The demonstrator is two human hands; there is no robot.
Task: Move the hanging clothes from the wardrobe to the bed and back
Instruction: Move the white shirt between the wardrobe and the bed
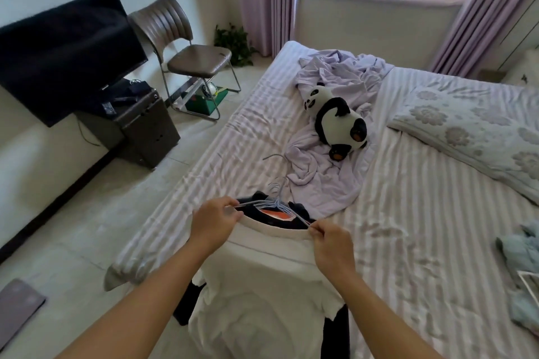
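at the bed edge your left hand and right hand pinch the hangers of the white shirt; next, lift them toward the wardrobe.

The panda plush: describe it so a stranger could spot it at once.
Start at the striped bed that fills the right of the view. Near its middle lies a crumpled lilac sheet, left of the flowered pillow. The panda plush lies on that sheet: the only black-and-white thing among pale fabrics, with orange paw pads.
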